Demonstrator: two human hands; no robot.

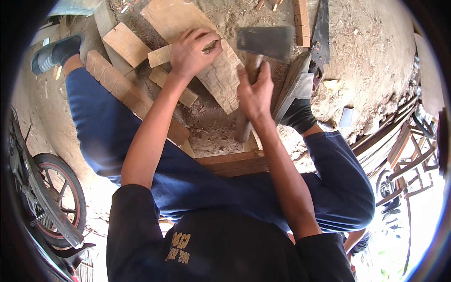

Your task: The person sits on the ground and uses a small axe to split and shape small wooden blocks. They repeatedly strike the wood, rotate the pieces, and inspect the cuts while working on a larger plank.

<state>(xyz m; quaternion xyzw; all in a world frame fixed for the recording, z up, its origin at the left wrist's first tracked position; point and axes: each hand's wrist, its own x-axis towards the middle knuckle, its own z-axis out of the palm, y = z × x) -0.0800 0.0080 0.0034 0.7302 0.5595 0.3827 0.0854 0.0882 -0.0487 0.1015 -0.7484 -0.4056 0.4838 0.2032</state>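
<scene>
My left hand is closed over a short pale wood block, resting at the worn, chipped wooden plank. To its right, my right hand grips the handle of a hatchet-like tool with a broad dark metal head; the handle points down toward me. Left of the plank are a plain rectangular block, a row of notched wood blocks and a shorter notched piece.
My outstretched legs frame the dusty ground. A saw and more notched blocks lie at the top right. A motorbike wheel is at left; stacked timber and frames are at right. Part of another person shows at lower right.
</scene>
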